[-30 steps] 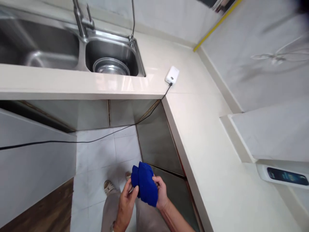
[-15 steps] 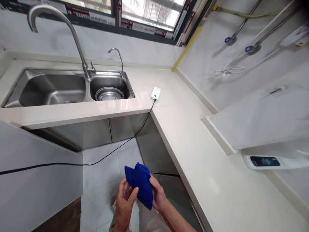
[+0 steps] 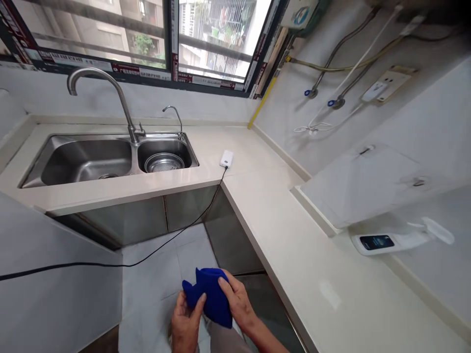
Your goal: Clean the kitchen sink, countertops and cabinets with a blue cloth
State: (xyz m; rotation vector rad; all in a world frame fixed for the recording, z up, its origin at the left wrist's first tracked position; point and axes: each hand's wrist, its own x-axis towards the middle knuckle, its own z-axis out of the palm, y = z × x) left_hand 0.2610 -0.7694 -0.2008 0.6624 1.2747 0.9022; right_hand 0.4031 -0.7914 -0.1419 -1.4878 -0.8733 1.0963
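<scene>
A folded blue cloth (image 3: 213, 299) is held between my two hands, low in the head view and above the tiled floor. My left hand (image 3: 187, 318) pinches its lower left side, thumb on top. At the cloth's right edge, my right hand (image 3: 237, 301) grips it with the thumb pressed on the upper face. Fingers behind the cloth are partly hidden.
A cream counter (image 3: 287, 235) bends round the corner. It carries a double steel sink (image 3: 88, 157) with a metal basket (image 3: 164, 162), a white power bank (image 3: 226, 158) and a white device with a screen (image 3: 377, 242). A black cable (image 3: 147, 257) crosses in front.
My head view has tilted up, showing more window. My right thumb has moved onto the cloth's upper face, and the cloth has turned slightly. Both hands still hold it.
</scene>
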